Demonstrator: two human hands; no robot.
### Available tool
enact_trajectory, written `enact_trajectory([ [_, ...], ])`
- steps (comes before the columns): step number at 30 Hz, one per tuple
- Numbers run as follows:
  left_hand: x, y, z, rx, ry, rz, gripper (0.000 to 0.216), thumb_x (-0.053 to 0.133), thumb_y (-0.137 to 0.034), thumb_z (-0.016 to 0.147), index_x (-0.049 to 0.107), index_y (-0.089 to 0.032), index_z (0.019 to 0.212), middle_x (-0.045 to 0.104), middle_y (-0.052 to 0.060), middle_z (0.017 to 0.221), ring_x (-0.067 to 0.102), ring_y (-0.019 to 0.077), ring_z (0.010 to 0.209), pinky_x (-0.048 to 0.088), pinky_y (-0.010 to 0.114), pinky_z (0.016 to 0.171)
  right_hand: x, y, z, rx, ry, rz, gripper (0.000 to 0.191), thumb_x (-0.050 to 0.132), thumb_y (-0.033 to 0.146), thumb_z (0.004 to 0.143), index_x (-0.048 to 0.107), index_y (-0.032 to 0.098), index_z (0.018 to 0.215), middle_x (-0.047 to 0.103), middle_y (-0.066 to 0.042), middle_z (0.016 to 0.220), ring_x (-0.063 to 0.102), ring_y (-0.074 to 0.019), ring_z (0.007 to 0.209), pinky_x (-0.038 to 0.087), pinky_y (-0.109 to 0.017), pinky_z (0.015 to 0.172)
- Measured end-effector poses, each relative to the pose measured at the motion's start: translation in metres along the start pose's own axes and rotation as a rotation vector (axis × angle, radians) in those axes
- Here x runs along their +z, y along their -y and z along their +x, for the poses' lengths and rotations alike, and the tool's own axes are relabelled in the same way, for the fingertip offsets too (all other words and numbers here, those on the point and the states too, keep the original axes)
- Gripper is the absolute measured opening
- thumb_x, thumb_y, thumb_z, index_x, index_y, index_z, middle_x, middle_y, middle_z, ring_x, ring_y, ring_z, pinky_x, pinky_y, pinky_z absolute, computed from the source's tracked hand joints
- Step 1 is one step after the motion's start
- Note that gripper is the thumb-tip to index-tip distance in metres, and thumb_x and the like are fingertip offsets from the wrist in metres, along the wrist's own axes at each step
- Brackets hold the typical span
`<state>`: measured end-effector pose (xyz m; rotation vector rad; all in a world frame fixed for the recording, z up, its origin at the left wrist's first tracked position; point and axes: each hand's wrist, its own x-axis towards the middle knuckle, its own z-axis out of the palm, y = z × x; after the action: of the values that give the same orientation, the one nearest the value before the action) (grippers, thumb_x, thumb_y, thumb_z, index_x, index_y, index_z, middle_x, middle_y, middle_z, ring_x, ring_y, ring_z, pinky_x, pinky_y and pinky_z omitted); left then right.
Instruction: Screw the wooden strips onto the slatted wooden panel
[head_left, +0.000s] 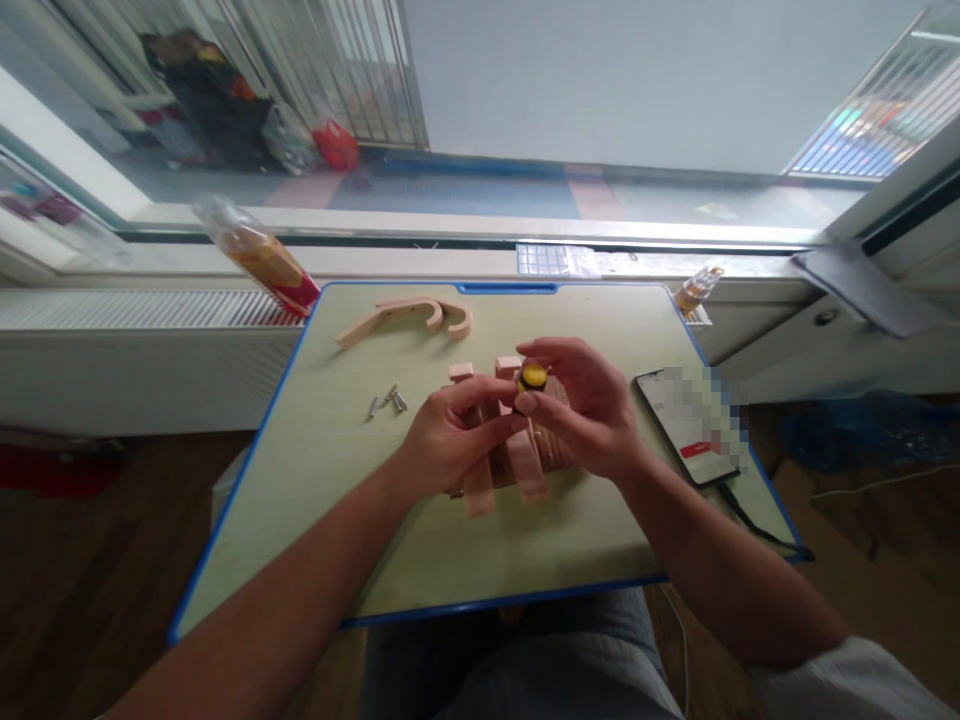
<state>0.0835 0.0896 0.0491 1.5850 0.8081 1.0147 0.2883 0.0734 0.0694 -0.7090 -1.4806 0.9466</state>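
Note:
My right hand point(589, 410) holds a short screwdriver by its yellow and black handle point(532, 377), butt end facing up; its shaft is hidden. My left hand point(461, 425) is closed, with index finger and thumb reaching in close beneath the handle. What lies between those fingertips is hidden. Under both hands, two pale wooden strips point(531, 470) lie across a brown wooden piece point(553, 450), partly covered by my fingers. Several metal screws point(394, 400) are scattered left of my left hand. Curved, hook-ended wooden pieces point(427, 305) rest farther back.
The light table point(300, 510) has a blue edge. A phone point(686, 425) with a black cable lies at its right side. Bottles stand beyond the back left corner point(262, 260) and back right corner point(697, 290). A radiator point(150, 370) and window sill border the table.

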Motion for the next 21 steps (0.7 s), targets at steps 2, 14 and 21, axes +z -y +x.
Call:
enact_trajectory([
  [2, -0.001, 0.000, 0.000, 0.008, 0.024, 0.009, 0.036, 0.086, -0.043, 0.095, 0.085, -0.021, 0.124, 0.085, 0.010, 0.123, 0.077, 0.0254, 0.105, 0.059, 0.035, 0.094, -0.001, 0.004, -0.001, 0.039, 0.041, 0.016, 0.037, 0.082, 0.035, 0.099, 0.078, 0.032, 0.135, 0.078, -0.007, 0.125, 0.073, -0.0248, 0.114, 0.058, -0.046, 0.105],
  [14, 0.001, 0.000, -0.003, 0.059, 0.052, 0.056, 0.034, 0.081, -0.043, 0.099, 0.086, -0.023, 0.126, 0.084, 0.009, 0.112, 0.076, 0.0264, 0.106, 0.060, 0.038, 0.097, -0.002, -0.005, -0.004, -0.052, -0.021, -0.035, 0.027, 0.084, 0.034, 0.097, 0.076, 0.031, 0.122, 0.076, -0.004, 0.114, 0.070, -0.0215, 0.101, 0.058, -0.040, 0.091],
  [21, 0.002, 0.006, 0.000, 0.052, 0.032, 0.033, 0.038, 0.091, -0.042, 0.090, 0.086, -0.022, 0.122, 0.082, 0.008, 0.106, 0.074, 0.0230, 0.092, 0.062, 0.034, 0.084, 0.003, -0.004, -0.001, -0.088, -0.035, -0.053, 0.027, 0.085, 0.036, 0.096, 0.068, 0.027, 0.115, 0.073, -0.003, 0.106, 0.069, -0.0190, 0.094, 0.056, -0.037, 0.085],
])
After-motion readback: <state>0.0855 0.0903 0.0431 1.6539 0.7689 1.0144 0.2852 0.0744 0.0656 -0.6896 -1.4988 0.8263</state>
